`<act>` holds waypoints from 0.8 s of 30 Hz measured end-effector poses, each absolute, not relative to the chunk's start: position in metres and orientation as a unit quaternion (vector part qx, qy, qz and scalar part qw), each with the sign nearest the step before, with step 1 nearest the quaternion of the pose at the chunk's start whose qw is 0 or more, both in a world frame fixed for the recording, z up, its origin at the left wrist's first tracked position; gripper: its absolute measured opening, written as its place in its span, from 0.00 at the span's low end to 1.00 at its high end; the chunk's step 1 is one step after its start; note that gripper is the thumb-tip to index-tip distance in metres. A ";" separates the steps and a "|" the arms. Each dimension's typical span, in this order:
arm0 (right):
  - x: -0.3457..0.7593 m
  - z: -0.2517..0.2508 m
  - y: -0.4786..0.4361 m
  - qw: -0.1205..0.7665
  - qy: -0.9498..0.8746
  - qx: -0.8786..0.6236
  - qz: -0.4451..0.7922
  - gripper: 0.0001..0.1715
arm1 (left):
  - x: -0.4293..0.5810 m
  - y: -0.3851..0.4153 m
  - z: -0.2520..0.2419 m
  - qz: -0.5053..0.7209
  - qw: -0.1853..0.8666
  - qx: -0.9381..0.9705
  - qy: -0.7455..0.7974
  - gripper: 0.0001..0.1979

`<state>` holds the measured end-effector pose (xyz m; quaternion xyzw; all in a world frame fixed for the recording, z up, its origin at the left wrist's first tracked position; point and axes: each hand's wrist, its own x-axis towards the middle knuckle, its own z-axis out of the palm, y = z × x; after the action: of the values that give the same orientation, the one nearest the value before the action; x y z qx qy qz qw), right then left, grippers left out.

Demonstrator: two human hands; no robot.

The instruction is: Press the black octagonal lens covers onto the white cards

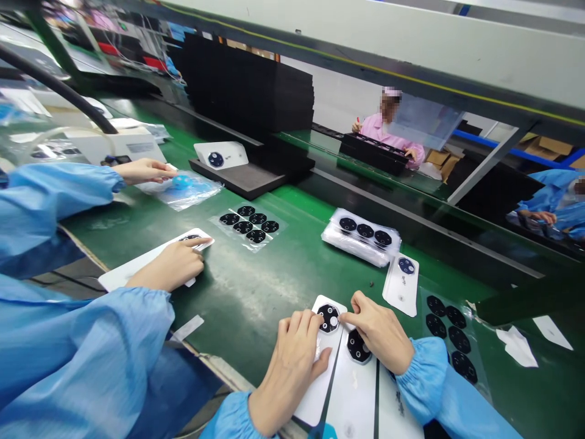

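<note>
A white phone back cover (315, 399) lies under my left hand (295, 350). Its fingers rest flat near the black round camera piece (328, 318), and the thumb stands apart. From the other side my right hand (381, 332) touches that piece's edge with a fingertip; its other fingers are curled in. Whether it pinches anything is hidden. A second white cover (351, 390), with its own black camera piece (359, 346), lies beneath the right hand. Part of a third cover (395, 405) shows beside it, overlapped by my right arm.
A clear sheet of black round pieces (458, 339) lies right. Farther back are a stack of such sheets (364, 233) and white covers (402, 286). At left, a co-worker's hand (176, 265) presses a cover (132, 262); the other hand (144, 171) is near a plastic bag (183, 190).
</note>
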<state>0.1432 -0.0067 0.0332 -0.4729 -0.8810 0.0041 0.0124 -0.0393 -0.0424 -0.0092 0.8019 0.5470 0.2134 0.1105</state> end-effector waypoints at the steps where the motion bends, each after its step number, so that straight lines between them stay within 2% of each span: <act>1: 0.143 0.032 -0.007 0.012 -0.882 -0.471 0.000 0.25 | -0.039 -0.042 -0.009 0.213 0.110 0.802 0.547 0.11; 9: 0.145 0.048 -0.012 0.006 -0.874 -0.487 0.005 0.19 | -0.039 -0.041 -0.008 0.202 0.112 0.805 0.547 0.10; 13: 0.140 0.049 -0.058 0.028 -0.868 -0.488 0.086 0.07 | -0.041 -0.042 -0.007 0.208 0.119 0.807 0.540 0.08; 15: 0.132 0.034 -0.091 0.044 -0.880 -0.464 0.090 0.08 | -0.042 -0.043 -0.007 0.217 0.119 0.807 0.536 0.08; 20: 0.120 -0.011 -0.144 0.068 -0.898 -0.434 -0.021 0.17 | -0.043 -0.042 -0.013 0.252 0.108 0.808 0.522 0.08; 24: 0.119 -0.014 -0.145 0.182 -0.881 -0.437 -0.012 0.12 | -0.048 -0.033 -0.013 0.312 0.092 0.805 0.497 0.08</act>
<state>0.1186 -0.1453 -0.0136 -0.4374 -0.8807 -0.0116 0.1817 -0.0476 -0.0329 -0.0128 0.8049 0.4967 0.3116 0.0915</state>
